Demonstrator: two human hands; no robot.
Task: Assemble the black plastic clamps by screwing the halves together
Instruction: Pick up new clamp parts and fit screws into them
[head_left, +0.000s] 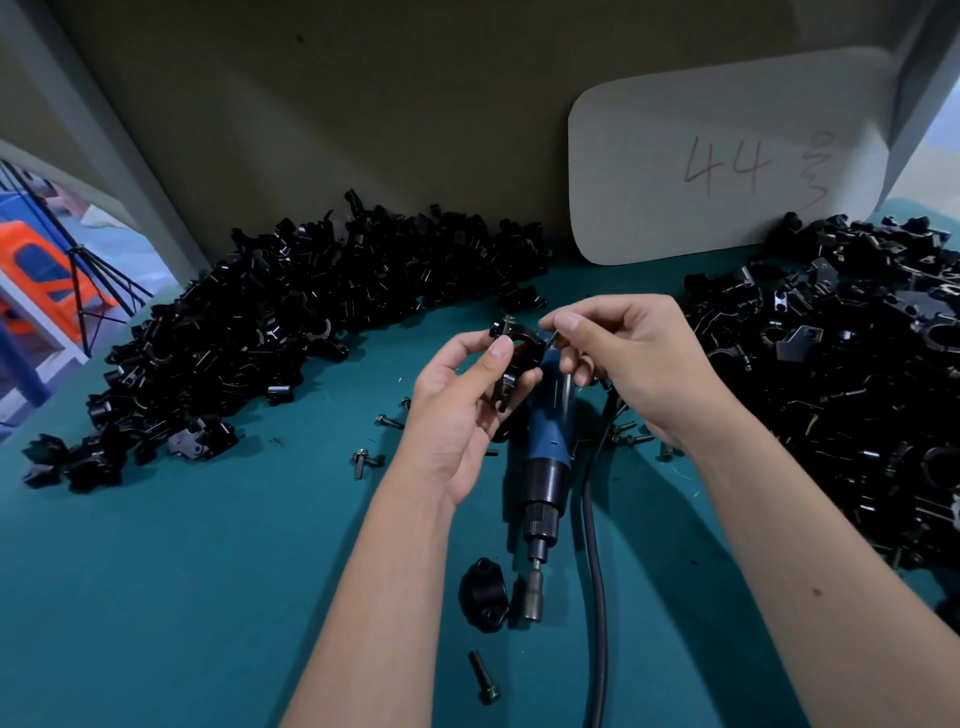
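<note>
My left hand (462, 395) grips a black plastic clamp (514, 358) above the middle of the green table, thumb on its front. A screw (506, 319) sticks out of the clamp's top left lug. My right hand (628, 358) pinches a small screw (551, 340) between thumb and forefinger at the clamp's right side. A blue electric screwdriver (545, 447) lies on the table under my hands, bit toward me. A loose clamp half (483, 592) rests beside the bit, and a single screw (483, 675) lies nearer to me.
A big heap of black clamp halves (270, 332) fills the left and back. Another heap (852, 364) fills the right. Loose screws (363, 462) lie between them. The screwdriver's black cable (595, 571) runs toward me. A white card (727, 156) leans on the back wall.
</note>
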